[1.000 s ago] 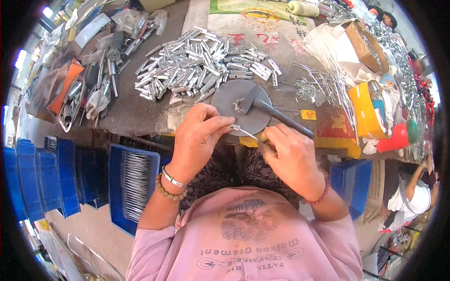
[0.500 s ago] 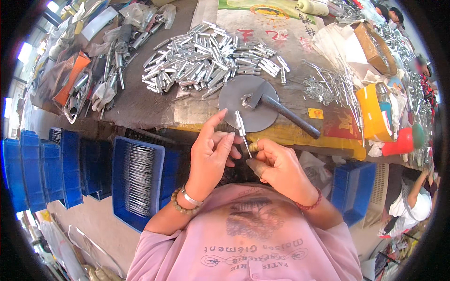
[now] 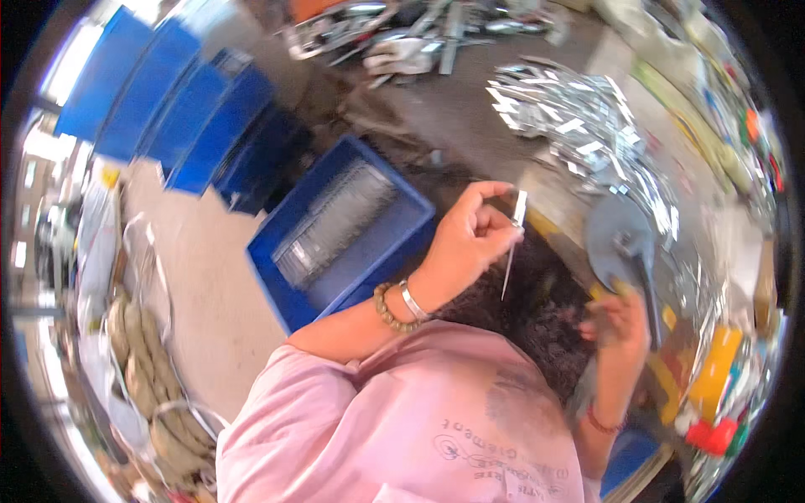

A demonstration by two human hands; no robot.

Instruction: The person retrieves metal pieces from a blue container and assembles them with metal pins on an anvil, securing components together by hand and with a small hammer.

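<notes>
My left hand (image 3: 470,239) pinches a short silver metal tube (image 3: 521,208) with a thin rod (image 3: 507,268) pointing down from it. It is raised between the workbench and a blue bin (image 3: 398,239) that holds a row of similar thin metal pieces (image 3: 335,220). My right hand (image 3: 622,321) is blurred, its fingers loosely apart with nothing visible in them. It is close to the dark hammer (image 3: 651,293), which rests across a round grey metal plate (image 3: 599,235) on the bench.
A heap of silver tubes (image 3: 579,126) covers the bench beyond the plate. Stacked blue bins (image 3: 180,109) stand at the far left. Assorted metal tools (image 3: 444,29) lie at the top, and a yellow container (image 3: 715,369) sits at the right.
My view has swung left toward the bins. The right hand has let go of the rod and moved apart; the left hand has carried the tube and rod toward the blue bin.
</notes>
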